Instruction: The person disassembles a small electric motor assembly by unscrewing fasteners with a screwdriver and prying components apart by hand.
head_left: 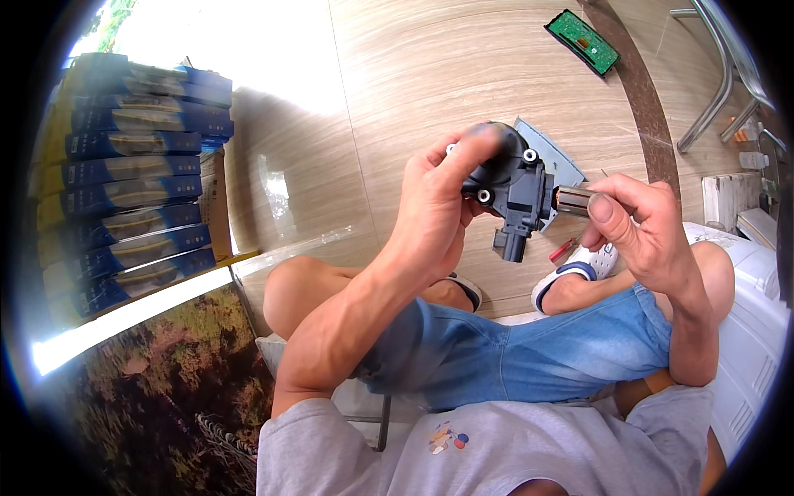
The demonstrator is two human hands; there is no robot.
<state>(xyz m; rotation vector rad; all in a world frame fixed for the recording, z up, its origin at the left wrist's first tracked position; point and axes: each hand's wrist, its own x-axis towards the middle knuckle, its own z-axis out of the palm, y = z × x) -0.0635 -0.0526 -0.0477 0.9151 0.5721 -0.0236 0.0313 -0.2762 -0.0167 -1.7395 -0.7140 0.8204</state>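
Note:
My left hand [438,202] grips a black plastic motor housing [514,186] with white-ringed screw holes, held up in front of me above my knees. My right hand [641,227] pinches a small metal rectangular part [572,199] between thumb and fingers, right against the housing's right side. A short black connector stub points down from the housing. I sit with blue denim shorts and white shoes over a beige tiled floor.
A grey metal plate [552,155] lies on the floor behind the housing. A green circuit board [582,40] lies farther off. A red-handled tool [564,249] rests by my shoe. Stacked blue-yellow boxes [124,174] stand left; chair legs [715,91] and a white appliance [757,331] right.

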